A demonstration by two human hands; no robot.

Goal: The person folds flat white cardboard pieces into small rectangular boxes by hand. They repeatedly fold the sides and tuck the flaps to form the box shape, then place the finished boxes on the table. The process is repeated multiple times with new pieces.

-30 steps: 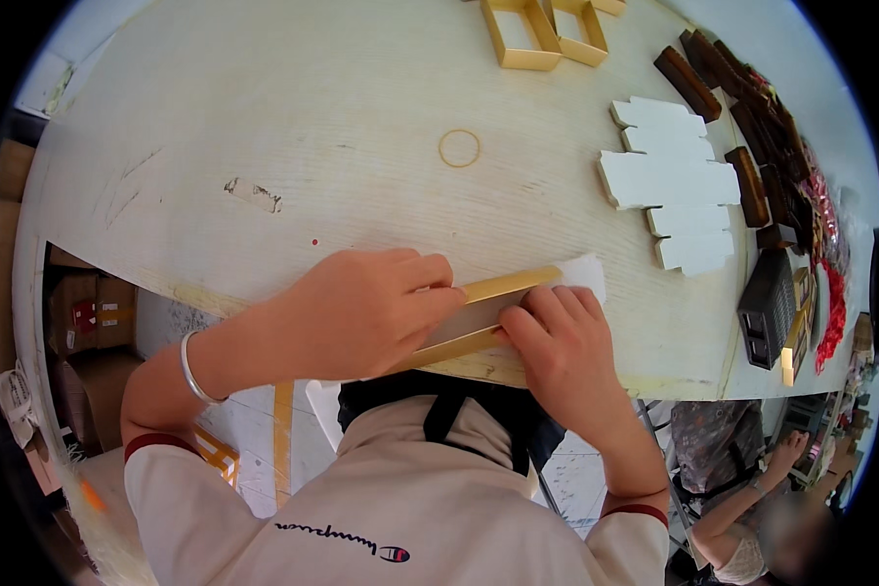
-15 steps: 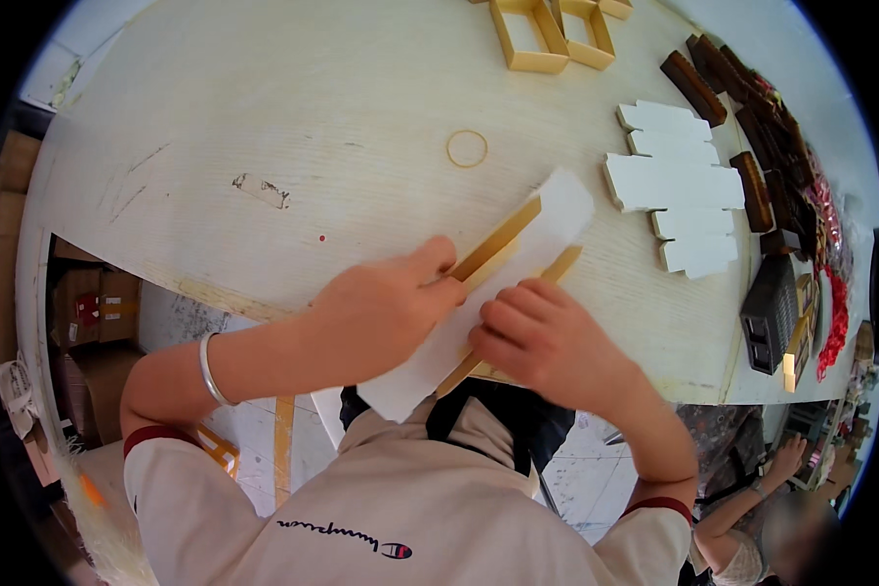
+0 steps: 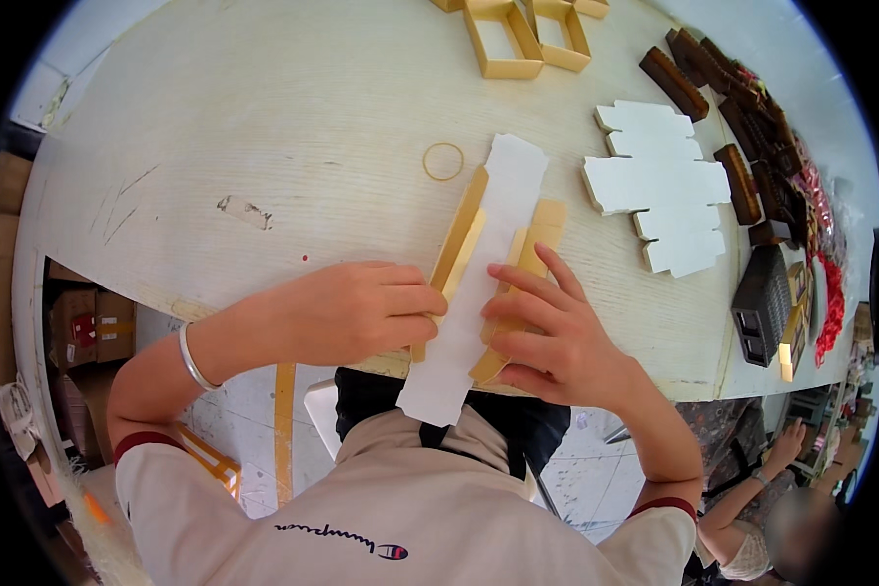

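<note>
A partly folded box blank (image 3: 481, 259), white inside and yellow-gold outside, lies lengthwise before me at the table's near edge, its lower end hanging over my lap. Its two long sides stand up at an angle. My left hand (image 3: 366, 311), fingers closed, pinches the left side's fold. On the right side, my right hand (image 3: 555, 337) is open, with spread fingers resting against the raised gold panel. The left thumb is hidden behind its fingers.
A stack of flat white box blanks (image 3: 659, 186) lies to the right. Finished gold boxes (image 3: 506, 68) stand at the far side, and a rubber band (image 3: 443, 161) lies nearer. Dark brown ridged pieces (image 3: 674, 83) and a black crate (image 3: 760, 303) line the right edge. Another person's hand (image 3: 786, 444) shows lower right.
The blank has turned more upright in view and shifted slightly left. My right fingers have gone from curled to spread on the right panel, and its sides lean further outward.
</note>
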